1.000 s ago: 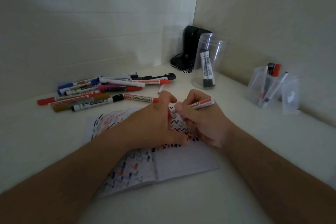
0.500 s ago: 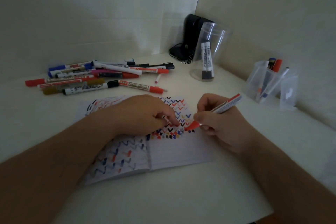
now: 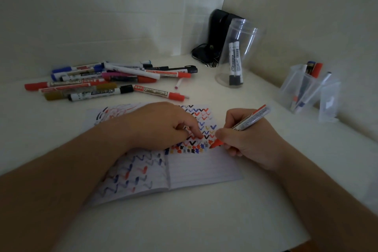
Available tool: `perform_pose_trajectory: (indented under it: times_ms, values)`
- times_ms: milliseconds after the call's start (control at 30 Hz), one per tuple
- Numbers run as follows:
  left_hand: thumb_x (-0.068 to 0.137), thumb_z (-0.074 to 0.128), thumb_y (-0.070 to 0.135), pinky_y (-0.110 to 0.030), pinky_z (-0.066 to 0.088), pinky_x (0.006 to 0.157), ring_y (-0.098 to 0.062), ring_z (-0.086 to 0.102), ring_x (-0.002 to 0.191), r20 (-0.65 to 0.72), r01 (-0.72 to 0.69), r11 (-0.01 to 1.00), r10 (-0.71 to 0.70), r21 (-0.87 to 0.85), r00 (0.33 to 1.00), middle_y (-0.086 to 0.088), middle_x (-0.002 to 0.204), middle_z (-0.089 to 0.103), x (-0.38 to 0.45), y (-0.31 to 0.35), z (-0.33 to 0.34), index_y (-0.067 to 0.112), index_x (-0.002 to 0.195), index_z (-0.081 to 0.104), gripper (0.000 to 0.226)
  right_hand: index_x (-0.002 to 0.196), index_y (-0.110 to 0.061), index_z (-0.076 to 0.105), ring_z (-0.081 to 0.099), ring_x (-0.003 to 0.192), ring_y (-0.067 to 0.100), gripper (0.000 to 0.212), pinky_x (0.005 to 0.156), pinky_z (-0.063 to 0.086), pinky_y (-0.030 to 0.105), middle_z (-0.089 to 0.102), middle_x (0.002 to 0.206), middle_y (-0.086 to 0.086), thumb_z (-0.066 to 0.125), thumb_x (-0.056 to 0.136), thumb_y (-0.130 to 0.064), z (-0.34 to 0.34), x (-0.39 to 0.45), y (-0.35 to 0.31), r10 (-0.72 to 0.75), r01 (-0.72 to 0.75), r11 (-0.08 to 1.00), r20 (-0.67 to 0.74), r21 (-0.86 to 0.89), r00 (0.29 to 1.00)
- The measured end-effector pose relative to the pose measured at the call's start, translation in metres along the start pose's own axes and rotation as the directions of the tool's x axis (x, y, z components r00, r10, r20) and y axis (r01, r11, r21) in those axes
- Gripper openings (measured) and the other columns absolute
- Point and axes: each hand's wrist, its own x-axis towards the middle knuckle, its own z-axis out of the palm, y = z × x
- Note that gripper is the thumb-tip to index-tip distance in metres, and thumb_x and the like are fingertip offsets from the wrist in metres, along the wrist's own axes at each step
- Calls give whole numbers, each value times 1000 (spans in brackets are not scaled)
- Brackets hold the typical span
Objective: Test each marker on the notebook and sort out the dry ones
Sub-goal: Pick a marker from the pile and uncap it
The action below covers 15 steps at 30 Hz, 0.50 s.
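Note:
An open lined notebook (image 3: pixel 204 170) lies on the white table, covered in red, blue and black test marks. My right hand (image 3: pixel 251 143) grips a red marker (image 3: pixel 253 117) like a pen. Its uncapped red tip touches the page at the end of a row of small marks. My left hand (image 3: pixel 159 127) rests palm down on the notebook's upper left page. Its fingers are curled, and a small red piece that looks like the marker's cap sits at the fingertips. A pile of markers (image 3: pixel 114 80) lies behind the notebook.
A clear round cup (image 3: pixel 243 26) at the back holds two black-capped markers (image 3: pixel 235 63). A clear plastic organizer (image 3: pixel 302 88) with several markers stands at the right wall. A black device with a cord (image 3: pixel 216 32) sits in the corner. A small pen (image 3: pixel 178 84) lies near the pile.
My hands were together pulling the cap off the red marker. They have since parted, my right hand turned the marker tip down onto the page, and my left hand settled on the notebook.

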Motion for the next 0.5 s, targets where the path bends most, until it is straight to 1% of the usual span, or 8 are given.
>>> perform_pose_trajectory:
  times_ms: [133,200,267,333,400,500]
  values:
    - [97,56,31,-33,55,74,-6,61,69,3,2,1000,-2,-7,1000,19,78,63,-1,3,-1,57,112,68,33,59,-15,58,58,47,22,33,43,43,24,70,62,17,76,84,-4,2,0,-1,15,-15,1000,9,-17,1000]
    - [97,56,32,-34,55,73,-5,60,69,-4,4,1000,-4,2,1000,15,76,62,-1,3,-1,58,111,68,32,60,-13,57,59,46,20,32,44,43,24,71,65,18,76,85,-4,3,-1,-3,13,-12,999,15,-41,1000]
    - [97,56,33,-35,55,74,-5,59,69,-8,3,1000,-3,4,1000,13,76,62,-1,2,0,57,112,68,31,59,-14,55,59,46,17,34,44,44,23,71,62,13,75,84,-3,4,-1,-3,12,-12,997,3,-77,1000]
    - [97,56,32,-35,54,74,-4,59,71,-12,0,1000,0,2,1000,13,78,61,0,2,0,57,112,68,32,57,-17,53,58,46,16,37,45,44,22,67,57,6,74,83,-2,5,0,-2,12,-13,995,-15,-99,1000]
    - [97,56,33,-33,54,74,-3,58,71,-14,0,1000,0,3,1000,14,79,61,0,2,0,58,112,68,31,57,-18,53,57,47,17,37,46,43,22,64,56,5,73,84,-1,5,-1,-2,12,-14,996,-15,-89,1000]
    - [97,56,33,-31,53,73,-2,58,72,-13,1,1000,-1,1,1000,15,79,61,0,2,0,58,112,67,31,58,-16,55,58,47,15,36,44,44,21,67,58,7,74,85,0,3,-3,-3,14,-14,999,-1,-48,1000]
